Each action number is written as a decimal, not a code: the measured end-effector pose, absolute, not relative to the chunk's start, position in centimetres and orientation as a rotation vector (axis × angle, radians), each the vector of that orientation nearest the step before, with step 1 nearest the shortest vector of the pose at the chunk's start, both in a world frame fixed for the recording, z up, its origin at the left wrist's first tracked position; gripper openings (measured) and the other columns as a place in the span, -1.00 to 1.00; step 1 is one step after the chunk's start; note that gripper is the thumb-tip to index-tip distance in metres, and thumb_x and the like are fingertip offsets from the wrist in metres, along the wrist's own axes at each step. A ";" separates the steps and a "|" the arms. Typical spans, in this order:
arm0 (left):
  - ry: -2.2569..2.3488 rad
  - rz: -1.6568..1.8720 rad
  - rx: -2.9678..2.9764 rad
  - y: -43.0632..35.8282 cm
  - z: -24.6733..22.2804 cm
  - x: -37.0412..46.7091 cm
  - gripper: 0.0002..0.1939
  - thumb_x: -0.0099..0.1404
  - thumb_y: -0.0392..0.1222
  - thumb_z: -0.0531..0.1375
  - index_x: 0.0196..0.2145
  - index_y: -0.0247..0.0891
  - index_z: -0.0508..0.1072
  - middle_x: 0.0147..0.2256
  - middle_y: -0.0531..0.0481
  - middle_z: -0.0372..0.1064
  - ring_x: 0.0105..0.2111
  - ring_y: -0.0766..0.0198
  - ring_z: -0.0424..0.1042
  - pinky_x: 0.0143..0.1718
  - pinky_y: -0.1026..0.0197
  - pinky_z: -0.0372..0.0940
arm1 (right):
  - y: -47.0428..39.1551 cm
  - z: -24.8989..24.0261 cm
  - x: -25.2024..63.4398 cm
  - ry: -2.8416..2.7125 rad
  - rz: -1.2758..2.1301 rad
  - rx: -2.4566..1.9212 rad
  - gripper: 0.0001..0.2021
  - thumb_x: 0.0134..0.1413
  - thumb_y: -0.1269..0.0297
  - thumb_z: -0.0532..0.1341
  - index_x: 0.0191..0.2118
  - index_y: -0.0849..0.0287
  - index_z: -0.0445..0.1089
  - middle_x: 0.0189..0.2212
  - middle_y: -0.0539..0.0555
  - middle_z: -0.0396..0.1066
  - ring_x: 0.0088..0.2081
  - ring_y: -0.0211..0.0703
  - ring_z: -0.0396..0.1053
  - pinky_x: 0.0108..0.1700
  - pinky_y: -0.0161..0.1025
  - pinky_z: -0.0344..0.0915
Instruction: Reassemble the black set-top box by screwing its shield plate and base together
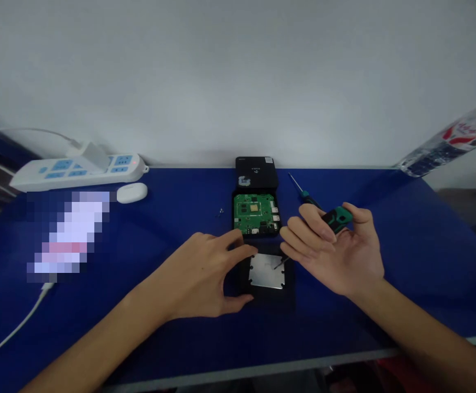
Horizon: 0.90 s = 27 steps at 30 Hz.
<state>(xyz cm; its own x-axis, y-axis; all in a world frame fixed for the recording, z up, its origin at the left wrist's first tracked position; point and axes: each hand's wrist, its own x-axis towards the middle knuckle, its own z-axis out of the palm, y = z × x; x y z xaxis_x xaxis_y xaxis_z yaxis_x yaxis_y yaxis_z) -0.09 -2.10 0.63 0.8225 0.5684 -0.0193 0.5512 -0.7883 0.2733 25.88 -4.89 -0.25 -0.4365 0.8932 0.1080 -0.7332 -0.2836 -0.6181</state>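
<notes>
A black panel with a silver metal plate (pixel 267 271) lies near the middle of the blue table. My left hand (pixel 207 273) grips the panel's left side between thumb and fingers. In my right hand (pixel 334 248) is a green and black screwdriver (pixel 338 219), its fingers wrapped round the handle, with the dark shaft slanting down-left over the metal plate. Just behind the panel sits an open black case with a green circuit board (pixel 254 213). A black lid (pixel 256 172) stands behind that case.
A second screwdriver (pixel 303 192) lies right of the case, small screws (pixel 221 211) left of it. On the left are a power strip (pixel 78 169), a white earbud case (pixel 132 192) and a blurred phone (pixel 72 232) with a cable. A plastic-wrapped bottle (pixel 451 139) is at right.
</notes>
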 end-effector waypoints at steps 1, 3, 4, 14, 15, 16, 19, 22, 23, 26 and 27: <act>0.841 0.120 2.749 -2.1 0.6 -0.2 -0.37 0.29 0.07 0.45 0.25 -0.13 0.54 -0.02 -0.03 0.57 -0.33 0.09 0.63 -0.38 0.04 0.37 | -4.9 -0.3 25.9 -0.734 1.900 -0.313 -0.50 0.45 -0.10 0.18 -0.46 0.12 0.23 -0.56 -0.09 -0.05 -0.51 -0.20 -0.14 -0.40 -0.18 -0.05; 0.795 0.187 2.760 -2.0 0.4 -0.3 -0.39 0.32 -0.03 0.42 0.29 -0.10 0.52 0.00 0.00 0.60 -0.33 0.12 0.64 -0.37 0.05 0.37 | -4.9 -0.2 25.8 -0.724 1.904 -0.303 -0.51 0.45 -0.09 0.17 -0.46 0.12 0.24 -0.56 -0.10 -0.04 -0.51 -0.20 -0.14 -0.39 -0.18 -0.04; 0.767 0.223 2.756 -2.0 0.3 -0.3 -0.42 0.33 -0.08 0.41 0.28 -0.08 0.54 0.01 0.02 0.61 -0.32 0.13 0.66 -0.37 0.06 0.38 | -4.9 -0.2 25.8 -0.717 1.908 -0.298 -0.51 0.46 -0.09 0.16 -0.45 0.12 0.24 -0.56 -0.10 -0.04 -0.51 -0.20 -0.14 -0.40 -0.18 -0.04; 0.628 0.511 2.769 -1.2 -1.7 -0.5 -0.70 0.59 -0.36 0.16 0.06 -0.10 0.65 0.14 0.06 0.64 -0.23 0.25 0.72 -0.36 0.16 0.37 | -5.1 -0.2 25.7 -0.719 1.911 -0.291 -0.51 0.47 -0.10 0.16 -0.45 0.12 0.27 -0.56 -0.10 -0.04 -0.51 -0.18 -0.14 -0.39 -0.18 -0.03; 0.637 0.557 2.776 -1.2 -1.8 -0.4 -0.68 0.59 -0.38 0.13 0.06 -0.12 0.65 0.13 0.04 0.64 -0.24 0.26 0.72 -0.36 0.16 0.37 | -5.1 -0.2 25.7 -0.725 1.904 -0.298 -0.51 0.48 -0.09 0.16 -0.45 0.11 0.27 -0.56 -0.10 -0.04 -0.51 -0.18 -0.15 -0.39 -0.17 -0.03; 0.655 0.614 2.775 -1.3 -1.8 -0.3 -0.68 0.60 -0.38 0.13 0.07 -0.13 0.64 0.10 0.04 0.65 -0.25 0.26 0.71 -0.36 0.17 0.39 | -5.0 -0.1 25.7 -0.734 1.893 -0.305 -0.51 0.48 -0.10 0.16 -0.45 0.11 0.27 -0.56 -0.09 -0.05 -0.51 -0.17 -0.15 -0.39 -0.17 -0.04; 0.744 0.749 2.724 -1.9 -1.7 0.3 -0.75 0.58 -0.27 0.22 0.13 -0.17 0.59 0.03 0.01 0.67 -0.19 0.23 0.72 -0.31 0.18 0.45 | -5.0 0.0 25.7 -0.774 1.858 -0.316 -0.49 0.47 -0.15 0.15 -0.46 0.09 0.27 -0.57 -0.08 -0.06 -0.49 -0.14 -0.13 -0.38 -0.15 -0.04; 0.825 0.683 2.674 -2.5 -1.8 0.9 -0.51 0.49 0.02 0.35 0.26 -0.22 0.49 0.09 -0.10 0.64 -0.14 0.10 0.73 -0.32 0.11 0.50 | -5.0 0.1 25.6 -0.812 1.832 -0.333 -0.49 0.46 -0.16 0.14 -0.45 0.08 0.28 -0.57 -0.07 -0.06 -0.48 -0.10 -0.12 -0.36 -0.12 -0.04; 0.837 0.632 2.666 -2.7 -1.8 1.0 -0.41 0.44 0.11 0.37 0.28 -0.23 0.46 0.11 -0.13 0.62 -0.15 0.07 0.72 -0.34 0.08 0.52 | -5.0 0.1 25.6 -0.816 1.820 -0.345 -0.50 0.46 -0.16 0.13 -0.45 0.07 0.29 -0.58 -0.07 -0.06 -0.48 -0.09 -0.11 -0.35 -0.11 -0.04; 0.891 0.489 2.630 -3.1 -2.1 1.5 -0.23 0.31 0.26 0.43 0.31 -0.19 0.45 0.16 -0.17 0.54 -0.22 0.03 0.70 -0.36 0.01 0.53 | -5.1 0.2 25.7 -0.834 1.781 -0.386 -0.52 0.43 -0.16 0.15 -0.44 0.06 0.31 -0.58 -0.07 -0.09 -0.47 -0.07 -0.08 -0.33 -0.09 -0.02; 0.907 0.452 2.615 -3.2 -2.2 1.6 -0.20 0.27 0.29 0.44 0.31 -0.17 0.45 0.18 -0.18 0.51 -0.25 0.05 0.69 -0.37 0.00 0.53 | -5.2 0.2 25.7 -0.845 1.769 -0.396 -0.52 0.42 -0.16 0.17 -0.44 0.06 0.32 -0.58 -0.07 -0.09 -0.46 -0.06 -0.07 -0.32 -0.08 0.00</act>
<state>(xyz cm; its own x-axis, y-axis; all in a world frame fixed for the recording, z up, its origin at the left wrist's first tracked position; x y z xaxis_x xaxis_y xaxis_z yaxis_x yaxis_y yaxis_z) 1.58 -3.23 -2.17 0.7464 0.6392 0.1852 0.5327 -0.7406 0.4096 25.68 -5.16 0.21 -0.3603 0.9228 0.1363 -0.6862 -0.1632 -0.7089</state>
